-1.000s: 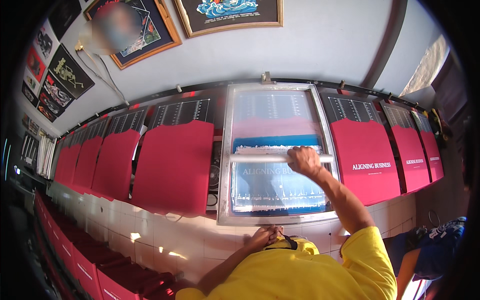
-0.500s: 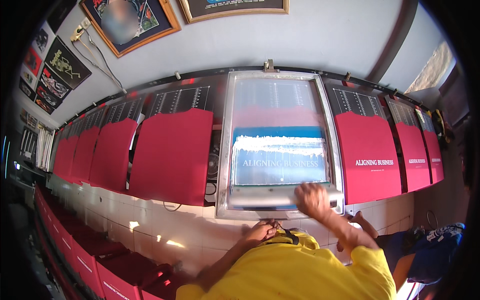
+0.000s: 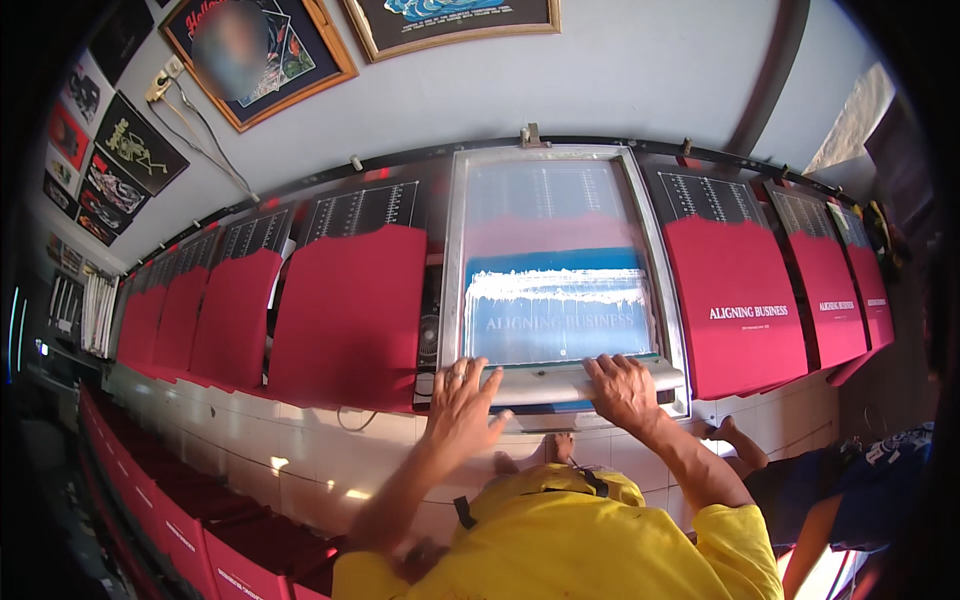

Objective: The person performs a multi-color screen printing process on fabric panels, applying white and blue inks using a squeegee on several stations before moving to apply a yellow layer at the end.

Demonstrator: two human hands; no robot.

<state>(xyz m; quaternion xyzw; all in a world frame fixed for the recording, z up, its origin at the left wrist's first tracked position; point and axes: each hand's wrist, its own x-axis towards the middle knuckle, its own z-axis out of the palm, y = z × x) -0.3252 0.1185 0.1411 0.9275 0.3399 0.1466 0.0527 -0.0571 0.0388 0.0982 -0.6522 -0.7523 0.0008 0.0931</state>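
A metal-framed printing screen (image 3: 455, 260) lies over a red T-shirt, whose collar shows faintly through the mesh. Across its blue stencil area (image 3: 520, 345) runs a ragged band of white ink (image 3: 555, 286). A long squeegee (image 3: 548, 384) rests across the near end of the mesh. My right hand (image 3: 622, 392) is closed over the squeegee's bar, right of its middle. With fingers spread, my left hand (image 3: 462, 408) is over the near left corner of the screen, by the squeegee's left end; whether it touches is unclear.
Plain red T-shirts (image 3: 350, 310) lie on boards to the left; red T-shirts with white lettering (image 3: 738, 290) lie on the right. More red shirts (image 3: 180, 500) hang over a lower rack at near left. A person in dark blue (image 3: 850, 490) is at near right.
My left hand has risen from near my body to the screen's near left corner, its fingers spreading. My right hand stays on the squeegee. Lettering in the stencil looks fainter.
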